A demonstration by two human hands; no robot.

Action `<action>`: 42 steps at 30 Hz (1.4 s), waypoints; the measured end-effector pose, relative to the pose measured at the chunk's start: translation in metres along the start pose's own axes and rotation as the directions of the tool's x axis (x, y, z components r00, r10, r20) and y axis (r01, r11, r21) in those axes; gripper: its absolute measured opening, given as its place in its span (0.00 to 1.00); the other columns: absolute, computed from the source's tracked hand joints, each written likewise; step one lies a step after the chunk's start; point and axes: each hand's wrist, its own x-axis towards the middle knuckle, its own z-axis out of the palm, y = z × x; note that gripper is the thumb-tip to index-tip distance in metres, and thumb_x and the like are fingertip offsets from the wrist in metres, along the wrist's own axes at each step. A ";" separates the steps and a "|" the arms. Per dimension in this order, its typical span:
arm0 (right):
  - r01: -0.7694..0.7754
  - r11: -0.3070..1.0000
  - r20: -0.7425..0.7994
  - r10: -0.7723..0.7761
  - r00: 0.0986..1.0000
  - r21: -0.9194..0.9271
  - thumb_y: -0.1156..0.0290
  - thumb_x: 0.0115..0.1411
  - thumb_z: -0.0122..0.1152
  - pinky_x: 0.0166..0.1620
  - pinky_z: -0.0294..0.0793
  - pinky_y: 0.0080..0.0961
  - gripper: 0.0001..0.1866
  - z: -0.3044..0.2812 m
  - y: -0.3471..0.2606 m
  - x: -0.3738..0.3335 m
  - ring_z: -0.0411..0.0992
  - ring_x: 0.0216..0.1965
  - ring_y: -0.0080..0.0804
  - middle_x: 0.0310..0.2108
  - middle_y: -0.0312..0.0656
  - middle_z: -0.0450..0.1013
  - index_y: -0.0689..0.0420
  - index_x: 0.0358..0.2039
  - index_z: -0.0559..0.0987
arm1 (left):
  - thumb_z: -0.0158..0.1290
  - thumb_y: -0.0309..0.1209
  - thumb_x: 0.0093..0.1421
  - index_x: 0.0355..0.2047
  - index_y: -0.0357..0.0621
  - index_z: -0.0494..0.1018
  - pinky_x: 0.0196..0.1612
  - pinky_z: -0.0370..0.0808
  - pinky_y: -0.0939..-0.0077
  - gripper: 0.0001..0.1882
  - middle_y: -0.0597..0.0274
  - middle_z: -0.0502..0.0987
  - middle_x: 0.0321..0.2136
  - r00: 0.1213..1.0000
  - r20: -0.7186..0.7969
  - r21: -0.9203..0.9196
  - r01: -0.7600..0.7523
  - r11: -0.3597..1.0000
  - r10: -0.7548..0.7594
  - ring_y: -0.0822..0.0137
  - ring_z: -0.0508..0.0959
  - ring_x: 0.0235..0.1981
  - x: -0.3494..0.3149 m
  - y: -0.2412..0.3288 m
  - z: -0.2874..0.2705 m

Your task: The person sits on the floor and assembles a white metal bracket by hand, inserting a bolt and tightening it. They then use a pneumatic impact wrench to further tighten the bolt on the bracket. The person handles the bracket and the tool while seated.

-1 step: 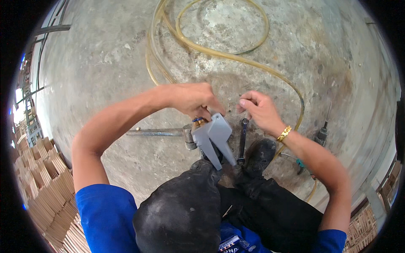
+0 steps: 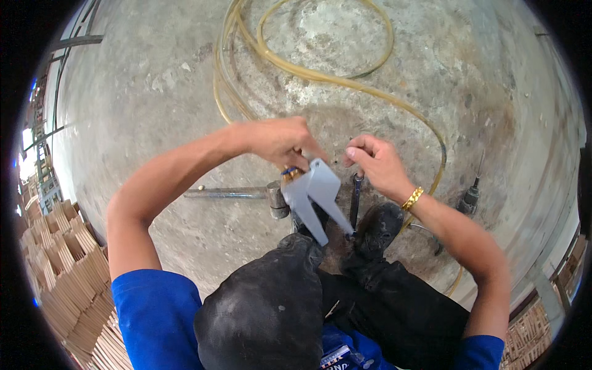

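My left hand [image 2: 287,143] is closed on a grey forked part [image 2: 314,191] with two flat prongs pointing down toward my knee. A brass fitting [image 2: 291,176] with a blue ring shows beside the part, just below my fingers. To the right, my right hand [image 2: 377,161] hovers with thumb and fingertips pinched together, apart from the forked part. Whatever is in that pinch, if anything, is too small to make out. Directly below those fingers, a dark ring-ended wrench [image 2: 356,203] lies next to my shoe [image 2: 379,229].
A hammer [image 2: 277,200] lies on the concrete floor left of the forked part. Yellowish hose [image 2: 345,81] loops across the floor ahead and down the right side. Past my right forearm is a dark power tool with a thin bit [image 2: 470,197]. Stacked brown sheets [image 2: 65,265] stand far left.
The forked part has tilted slightly, its prongs swinging a little to the right. My right hand has shifted slightly left, still pinched.
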 end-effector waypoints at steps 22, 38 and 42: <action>0.498 0.734 0.186 -0.468 0.864 -0.462 0.76 0.55 0.57 0.31 0.70 0.33 0.07 0.009 0.015 -0.016 0.72 0.28 0.42 0.26 0.47 0.72 0.62 0.35 0.78 | 0.54 0.26 0.51 0.52 0.40 0.68 0.39 0.77 0.64 0.25 0.51 0.76 0.42 0.982 -0.141 0.323 0.168 0.932 -0.128 0.53 0.79 0.36 -0.006 0.000 0.037; 0.555 0.660 0.313 -0.459 0.831 -0.506 0.81 0.56 0.53 0.29 0.67 0.32 0.24 0.007 0.025 -0.010 0.67 0.23 0.37 0.22 0.43 0.66 0.54 0.54 0.71 | 0.60 0.28 0.49 0.36 0.39 0.77 0.28 0.69 0.72 0.13 0.63 0.76 0.25 0.802 -0.593 0.365 0.193 0.911 0.067 0.66 0.75 0.24 -0.020 -0.008 0.080; 0.554 0.664 0.340 -0.438 0.833 -0.503 0.82 0.55 0.53 0.29 0.67 0.32 0.25 0.004 0.025 -0.008 0.67 0.23 0.37 0.22 0.42 0.66 0.53 0.55 0.71 | 0.58 0.26 0.47 0.36 0.38 0.77 0.27 0.69 0.72 0.13 0.64 0.76 0.24 0.827 -0.556 0.394 0.172 0.903 0.085 0.66 0.76 0.24 -0.019 -0.008 0.077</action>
